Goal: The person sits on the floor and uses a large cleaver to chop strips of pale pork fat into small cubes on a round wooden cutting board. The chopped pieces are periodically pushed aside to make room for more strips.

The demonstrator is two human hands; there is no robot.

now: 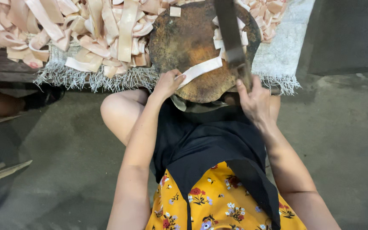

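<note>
A round, dark brown wooden chopping block [184, 42] lies in front of me on a woven white mat. My left hand [167, 83] pinches the near end of a long pale strip [201, 70] that lies across the block. My right hand [254, 100] grips the handle of a large cleaver [231, 34], whose dark blade points away over the block's right side. Several small cut white pieces [218, 40] lie beside the blade.
A big heap of pale pinkish strips [86, 30] covers the woven mat [282, 51] to the left and behind the block. The mat's fringe hangs over a low wooden platform. Grey concrete floor [341, 140] surrounds my knees; wooden slats [1, 172] lie at left.
</note>
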